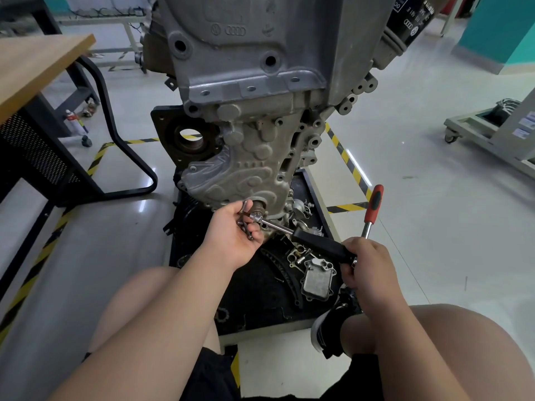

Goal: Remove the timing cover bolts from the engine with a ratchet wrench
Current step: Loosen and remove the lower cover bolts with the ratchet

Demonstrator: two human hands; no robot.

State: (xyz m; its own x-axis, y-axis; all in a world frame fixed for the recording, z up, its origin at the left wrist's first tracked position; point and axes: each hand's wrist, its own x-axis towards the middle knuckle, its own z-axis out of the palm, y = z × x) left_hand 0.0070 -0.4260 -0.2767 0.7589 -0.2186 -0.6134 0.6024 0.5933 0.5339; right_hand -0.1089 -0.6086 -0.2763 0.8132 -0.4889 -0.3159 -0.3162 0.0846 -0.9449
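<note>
The left hand (231, 234) is clutching loose bolts (243, 210) beside the ratchet wrench (317, 242), low on the timing cover (246, 175), while the right hand (367, 264) is gripping the wrench's handle.

A glossy pale grey floor (434, 212) caught streaks of bright glare. Yellow-and-black hazard tape (343, 151) ran across it, up beyond the right hand (367, 264). Well to the left of the left hand (234, 235) stood a wood-topped desk (37, 62) on a black frame. Far off to the right hand's right were a teal wall (503, 30) and a white wheeled cart (498, 134).
</note>
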